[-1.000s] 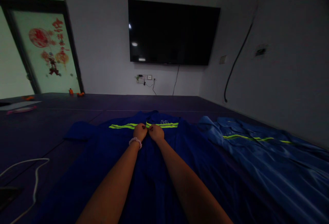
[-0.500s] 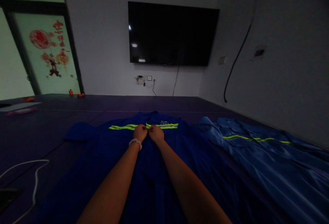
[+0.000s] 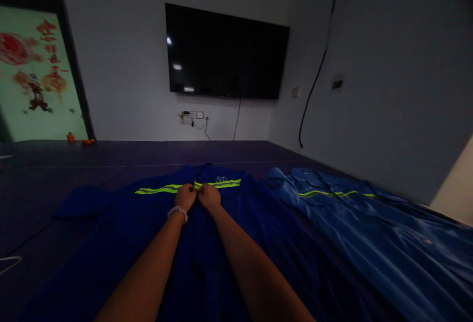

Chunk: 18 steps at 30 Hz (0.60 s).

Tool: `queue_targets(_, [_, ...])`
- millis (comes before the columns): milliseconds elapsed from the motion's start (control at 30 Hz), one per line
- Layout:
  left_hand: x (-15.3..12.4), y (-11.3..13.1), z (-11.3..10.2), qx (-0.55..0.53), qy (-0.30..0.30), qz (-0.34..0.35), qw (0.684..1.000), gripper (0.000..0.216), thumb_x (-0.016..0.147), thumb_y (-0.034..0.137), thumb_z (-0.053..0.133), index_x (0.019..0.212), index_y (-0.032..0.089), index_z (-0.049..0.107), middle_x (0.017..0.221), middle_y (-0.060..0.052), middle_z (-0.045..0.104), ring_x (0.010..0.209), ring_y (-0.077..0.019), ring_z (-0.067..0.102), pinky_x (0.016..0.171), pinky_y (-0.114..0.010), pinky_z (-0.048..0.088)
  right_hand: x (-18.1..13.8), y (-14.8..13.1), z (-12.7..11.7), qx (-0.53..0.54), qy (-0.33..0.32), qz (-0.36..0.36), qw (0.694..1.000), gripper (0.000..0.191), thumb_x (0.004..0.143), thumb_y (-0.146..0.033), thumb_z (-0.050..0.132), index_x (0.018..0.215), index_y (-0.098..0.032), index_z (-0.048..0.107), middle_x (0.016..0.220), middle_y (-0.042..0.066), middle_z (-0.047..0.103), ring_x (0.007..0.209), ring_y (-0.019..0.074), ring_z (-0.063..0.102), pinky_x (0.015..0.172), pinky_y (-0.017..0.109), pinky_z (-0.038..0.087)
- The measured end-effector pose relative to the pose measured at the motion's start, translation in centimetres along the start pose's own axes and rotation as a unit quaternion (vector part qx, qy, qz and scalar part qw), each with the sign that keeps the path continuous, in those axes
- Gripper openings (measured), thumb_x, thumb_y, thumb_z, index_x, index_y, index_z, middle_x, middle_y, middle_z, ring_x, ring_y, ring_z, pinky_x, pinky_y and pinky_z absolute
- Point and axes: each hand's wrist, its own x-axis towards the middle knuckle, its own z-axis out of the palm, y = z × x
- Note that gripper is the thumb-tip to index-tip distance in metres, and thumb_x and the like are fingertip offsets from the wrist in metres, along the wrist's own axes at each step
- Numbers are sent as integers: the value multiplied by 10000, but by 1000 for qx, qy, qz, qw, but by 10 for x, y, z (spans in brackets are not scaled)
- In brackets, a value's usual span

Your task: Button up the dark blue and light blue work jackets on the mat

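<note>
A dark blue work jacket (image 3: pixel 129 221) with a yellow-green reflective stripe across its chest lies spread out, front side up. My left hand (image 3: pixel 185 197), with a pale scrunchie at the wrist, is closed at the front opening by the stripe. Close beside it, my right hand (image 3: pixel 209 197) is closed on the other edge of that opening. Both sets of fingers pinch the cloth; the fingertips and any fastener between them are hidden. White lettering shows on the chest just above the stripe, beyond my right hand.
To the right lies a lighter blue work garment (image 3: pixel 343 233), also striped. The dark floor (image 3: pixel 121 152) runs up to a wall with a television (image 3: pixel 225 56). A black cable (image 3: pixel 314 85) hangs at the right. Small orange objects (image 3: pixel 87 141) sit near the glass door (image 3: pixel 44 80); a white cord (image 3: pixel 13 259) lies left.
My view has turned to the right, so everything appears shifted left. Both hands stay closed together at the jacket's front opening, with little visible change in their grip.
</note>
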Motion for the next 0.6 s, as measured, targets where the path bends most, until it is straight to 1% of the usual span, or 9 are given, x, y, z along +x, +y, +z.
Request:
queue_targets(167, [0, 0, 1, 6, 8, -6, 1000, 149, 736, 157, 518, 783, 150, 659, 798, -77, 683, 741, -157, 609, 599, -207, 370, 1, 1, 1, 4, -4, -3, 1000, 186, 773, -224, 494, 883, -231, 643, 880, 41, 674, 837, 167, 611, 658, 224, 405])
queue_targets(367, [0, -2, 2, 9, 12, -10, 1000, 184, 738, 150, 518, 851, 146, 664, 832, -87, 684, 770, -162, 612, 636, -211, 391, 2, 2, 2, 13, -7, -6, 1000, 188, 772, -220, 492, 883, -229, 644, 864, 34, 669, 832, 162, 605, 656, 218, 395])
queue_targets(600, [1, -1, 2, 4, 13, -3, 1000, 174, 735, 134, 521, 839, 125, 660, 827, -92, 682, 764, -163, 612, 641, -213, 393, 2, 2, 2, 14, -3, -5, 1000, 189, 767, -211, 492, 879, -220, 644, 855, 35, 669, 824, 170, 605, 635, 222, 387])
